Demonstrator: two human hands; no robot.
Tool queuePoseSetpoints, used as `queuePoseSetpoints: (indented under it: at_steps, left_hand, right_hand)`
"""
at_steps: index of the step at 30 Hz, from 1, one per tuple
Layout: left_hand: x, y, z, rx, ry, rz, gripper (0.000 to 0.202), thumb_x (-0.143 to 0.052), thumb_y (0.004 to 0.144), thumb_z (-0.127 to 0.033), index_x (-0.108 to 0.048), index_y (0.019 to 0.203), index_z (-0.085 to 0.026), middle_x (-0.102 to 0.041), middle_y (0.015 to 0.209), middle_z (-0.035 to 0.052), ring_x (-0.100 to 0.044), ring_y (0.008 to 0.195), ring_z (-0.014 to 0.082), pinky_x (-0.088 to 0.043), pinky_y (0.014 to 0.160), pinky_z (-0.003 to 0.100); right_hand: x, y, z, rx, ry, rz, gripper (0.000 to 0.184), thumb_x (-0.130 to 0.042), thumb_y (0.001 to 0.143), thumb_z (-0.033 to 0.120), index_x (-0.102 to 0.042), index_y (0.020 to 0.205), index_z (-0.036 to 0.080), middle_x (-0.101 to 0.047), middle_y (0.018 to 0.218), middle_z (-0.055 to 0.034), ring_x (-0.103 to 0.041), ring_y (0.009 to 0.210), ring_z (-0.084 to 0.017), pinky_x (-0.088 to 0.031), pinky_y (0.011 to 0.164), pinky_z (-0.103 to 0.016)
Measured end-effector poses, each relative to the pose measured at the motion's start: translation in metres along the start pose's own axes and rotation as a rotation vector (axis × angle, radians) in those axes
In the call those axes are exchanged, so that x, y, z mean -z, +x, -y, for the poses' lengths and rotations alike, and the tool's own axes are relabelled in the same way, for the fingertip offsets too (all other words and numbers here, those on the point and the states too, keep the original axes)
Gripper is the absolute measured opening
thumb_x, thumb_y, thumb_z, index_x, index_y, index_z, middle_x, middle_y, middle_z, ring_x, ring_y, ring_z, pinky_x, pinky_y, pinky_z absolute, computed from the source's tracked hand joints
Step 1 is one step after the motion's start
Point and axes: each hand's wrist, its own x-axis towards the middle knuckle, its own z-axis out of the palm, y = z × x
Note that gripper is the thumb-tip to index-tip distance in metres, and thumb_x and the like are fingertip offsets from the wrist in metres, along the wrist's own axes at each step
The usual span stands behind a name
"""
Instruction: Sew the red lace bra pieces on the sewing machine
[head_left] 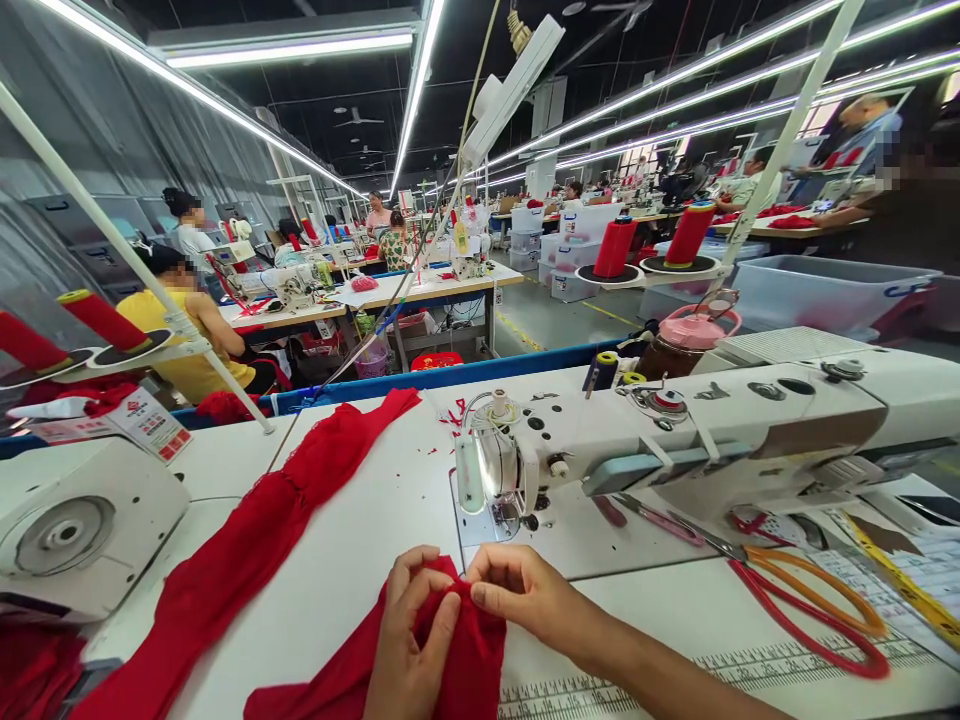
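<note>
Both of my hands pinch the same small red cloth (457,650), and my fingers are shut tight on it. My left hand (411,640) grips its near edge with the fingers curled over the top, and my right hand (517,592) squeezes a fold of it between thumb and fingertip. My two hands touch each other over the cloth. It lies bunched on the white table (360,540), just in front of the sewing machine (675,430), close to the machine's needle end (510,500). To the left of the sewing machine a long red strip of cloth (247,550) runs across the table, from the far edge down to the near left corner. Near the right end of the sewing machine lie scissors with red and orange handles (802,600), flat on the table. Just beyond them, a yellow measuring tape (907,590) runs off to the right. On top of the sewing machine, at the back, I see a jar with a pink lid (686,340). Behind the sewing machine two red thread cones (652,240) stand on a stand. Far to the left of the sewing machine a person in a yellow shirt (184,330) sits at another table, with more people working farther back.
</note>
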Motion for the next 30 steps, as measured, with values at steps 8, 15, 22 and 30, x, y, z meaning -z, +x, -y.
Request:
queuePoseSetpoints:
  at_steps: [8, 15, 22, 30]
  left_hand:
    - [0.013, 0.006, 0.024, -0.165, 0.09, 0.049, 0.024, -0.053, 0.096, -0.042, -0.065, 0.092, -0.022, -0.069, 0.089, 0.003, -0.068, 0.089, 0.02, -0.055, 0.091, 0.035]
    - [0.108, 0.129, -0.024, -0.679, 0.752, -0.123, 0.03, -0.047, 0.1, -0.042, -0.068, 0.096, -0.021, -0.068, 0.089, 0.0018, -0.066, 0.075, 0.0152, -0.052, 0.066, 0.023]
    - [0.073, 0.147, -0.046, -1.108, 0.981, -0.39, 0.018, -0.063, 0.091, -0.011, -0.068, 0.107, -0.02, -0.066, 0.09, 0.0029, -0.058, 0.07, 0.0117, -0.037, 0.057, 0.022]
    - [-0.033, 0.051, 0.022, -1.119, 0.68, 0.039, 0.026, -0.049, 0.092, 0.001, -0.068, 0.102, -0.012, -0.068, 0.083, 0.0064, -0.059, 0.077, 0.0172, -0.045, 0.084, 0.041]
  right_hand:
    - [0.003, 0.003, -0.012, -0.027, -0.127, 0.053, 0.022, -0.073, 0.083, 0.034, -0.068, 0.084, 0.013, -0.061, 0.074, 0.0005, -0.052, 0.069, -0.011, -0.039, 0.067, -0.024]
    - [-0.003, 0.007, -0.031, 0.101, -0.543, -0.124, 0.018, -0.064, 0.083, 0.023, -0.072, 0.098, 0.018, -0.066, 0.091, -0.0016, -0.058, 0.076, -0.013, -0.044, 0.069, -0.023]
    - [0.034, -0.022, -0.043, 0.126, -0.66, -0.205, 0.016, -0.056, 0.088, 0.019, -0.071, 0.094, 0.021, -0.064, 0.084, 0.0011, -0.056, 0.071, -0.011, -0.041, 0.064, -0.022]
    - [0.067, -0.041, -0.033, 0.3, -0.94, -0.217, 0.019, -0.047, 0.098, 0.022, -0.066, 0.097, 0.018, -0.065, 0.089, -0.0037, -0.058, 0.082, -0.016, -0.043, 0.076, -0.027]
